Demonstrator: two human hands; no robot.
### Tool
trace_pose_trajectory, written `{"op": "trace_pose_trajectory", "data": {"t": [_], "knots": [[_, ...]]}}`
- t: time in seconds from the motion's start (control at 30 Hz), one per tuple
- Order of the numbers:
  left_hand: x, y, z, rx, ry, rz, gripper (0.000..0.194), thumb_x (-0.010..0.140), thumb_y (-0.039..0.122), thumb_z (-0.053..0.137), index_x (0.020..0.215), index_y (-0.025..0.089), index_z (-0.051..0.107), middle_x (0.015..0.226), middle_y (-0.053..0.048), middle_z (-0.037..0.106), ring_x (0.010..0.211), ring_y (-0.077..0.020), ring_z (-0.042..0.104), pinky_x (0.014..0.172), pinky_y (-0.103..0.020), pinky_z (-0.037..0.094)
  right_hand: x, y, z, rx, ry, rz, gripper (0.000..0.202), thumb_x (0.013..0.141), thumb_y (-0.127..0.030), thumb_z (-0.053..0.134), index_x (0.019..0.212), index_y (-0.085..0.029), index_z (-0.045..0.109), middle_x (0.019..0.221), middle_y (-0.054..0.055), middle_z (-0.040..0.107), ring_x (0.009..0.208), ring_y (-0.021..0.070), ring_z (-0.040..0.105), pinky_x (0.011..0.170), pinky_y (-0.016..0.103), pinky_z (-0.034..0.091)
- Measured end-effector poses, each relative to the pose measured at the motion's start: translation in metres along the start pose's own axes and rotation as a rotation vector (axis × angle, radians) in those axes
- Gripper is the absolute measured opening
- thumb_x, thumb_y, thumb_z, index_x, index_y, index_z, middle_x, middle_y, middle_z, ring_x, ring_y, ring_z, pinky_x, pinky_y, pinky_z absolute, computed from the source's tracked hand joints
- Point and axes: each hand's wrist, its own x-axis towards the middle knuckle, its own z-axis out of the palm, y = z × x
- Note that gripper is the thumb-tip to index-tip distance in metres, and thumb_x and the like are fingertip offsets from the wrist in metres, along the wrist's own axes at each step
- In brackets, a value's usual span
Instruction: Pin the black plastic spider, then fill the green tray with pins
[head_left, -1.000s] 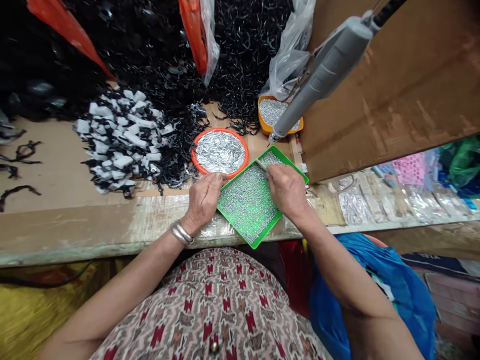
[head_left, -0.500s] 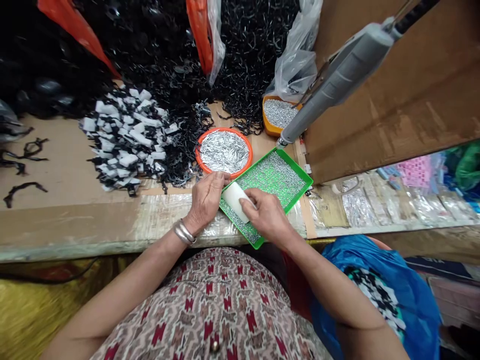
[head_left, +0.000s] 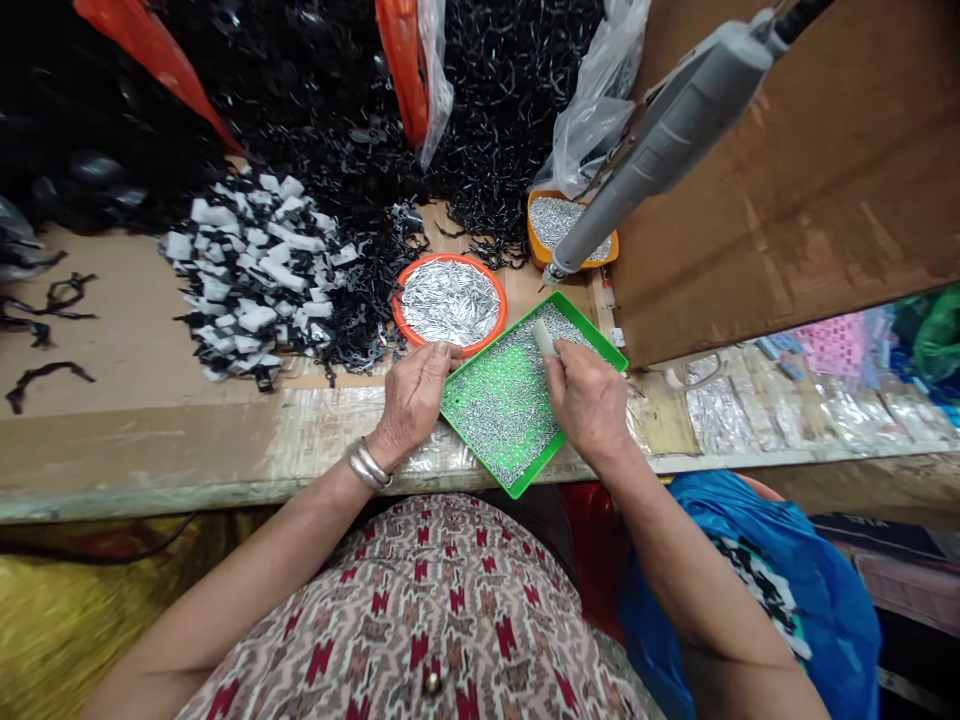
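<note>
A green tray [head_left: 536,478] lies slantwise at the table's front edge, and small silver screws [head_left: 487,415] are spread over its floor with green showing between them. My left hand [head_left: 420,390] is closed at the tray's left corner, thumb and fingers pinching the rim. Over the tray's right half, my right hand [head_left: 592,405] grips a white flat block [head_left: 544,338]. Most of the block is hidden behind the fingers; its end touches the screws near the far side.
A grey electric screwdriver [head_left: 637,180] hangs over an orange container [head_left: 611,250] of screws. Behind the tray stands an orange-rimmed dish [head_left: 397,315] of thin silver pieces. Black-and-white parts [head_left: 259,270] are heaped at left. A brown cardboard panel [head_left: 787,200] borders the right.
My right hand has moved right with the white block, from the tray's left part to its far right, and the block has turned. Screws now cover more of the left part. The screwdriver has swung slightly left.
</note>
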Motion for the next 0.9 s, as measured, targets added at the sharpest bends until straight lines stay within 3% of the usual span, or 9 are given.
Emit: {"op": "trace_pose_trajectory", "data": {"t": [0.1,0.23,0.37,0.43,0.57,0.7,0.9], "knots": [[0.000,-0.001,0.000,0.009,0.001,0.010,0.044,0.105,0.048,0.040,0.099,0.019,0.072,0.091,-0.009,0.074,0.085,-0.0206,0.069,0.076,-0.036,0.054,-0.013,-0.024,-0.001,0.221,-0.063,-0.041,0.025,0.098,-0.024,0.047,0.097,-0.014,0.070,0.088,0.011,0.072,0.076,0.0202,0.062,0.070,0.033,0.044],[0.000,-0.001,0.000,0.023,0.001,0.011,0.046,0.105,0.048,0.039,0.099,0.018,0.072,0.093,-0.010,0.074,0.088,-0.0211,0.069,0.077,-0.035,0.054,-0.031,-0.053,-0.004,0.544,-0.191,0.016,0.019,0.097,-0.026,0.052,0.095,-0.017,0.069,0.080,0.004,0.069,0.068,0.0146,0.058,0.065,0.028,0.042],[0.001,0.001,0.000,0.024,-0.004,-0.007,0.046,0.105,0.049,0.039,0.099,0.017,0.072,0.095,-0.009,0.075,0.090,-0.0222,0.070,0.079,-0.035,0.054,-0.035,-0.051,0.001,0.556,-0.344,0.062,0.017,0.093,-0.024,0.056,0.085,-0.018,0.070,0.071,0.000,0.066,0.061,0.0129,0.053,0.060,0.027,0.036],[0.001,0.001,0.000,0.008,-0.004,-0.017,0.045,0.105,0.049,0.040,0.100,0.017,0.072,0.094,-0.009,0.076,0.089,-0.0222,0.070,0.079,-0.035,0.054,-0.031,-0.036,0.002,0.490,-0.306,0.102,0.017,0.094,-0.026,0.056,0.092,-0.017,0.071,0.074,0.002,0.069,0.063,0.0144,0.057,0.061,0.027,0.038],[0.001,0.000,0.000,-0.031,-0.027,-0.018,0.045,0.105,0.048,0.040,0.099,0.017,0.071,0.097,-0.010,0.075,0.092,-0.0225,0.070,0.079,-0.036,0.054,-0.018,0.000,0.000,0.262,-0.050,0.098,0.023,0.094,-0.029,0.055,0.096,-0.015,0.072,0.084,0.009,0.074,0.072,0.0195,0.064,0.067,0.030,0.044],[0.001,0.001,0.000,-0.030,-0.030,-0.019,0.043,0.105,0.047,0.039,0.100,0.018,0.071,0.096,-0.010,0.075,0.091,-0.0220,0.070,0.079,-0.036,0.054,-0.016,0.010,-0.003,0.167,0.188,0.045,0.027,0.096,-0.030,0.054,0.102,-0.012,0.072,0.092,0.013,0.076,0.076,0.0216,0.067,0.074,0.034,0.050],[0.000,0.002,0.000,-0.034,-0.025,-0.035,0.042,0.106,0.045,0.041,0.100,0.017,0.071,0.099,-0.010,0.075,0.089,-0.0208,0.069,0.080,-0.036,0.054,-0.025,-0.005,0.002,0.293,0.125,0.066,0.025,0.096,-0.028,0.053,0.103,-0.013,0.072,0.093,0.011,0.077,0.074,0.0198,0.068,0.072,0.033,0.052]]}}
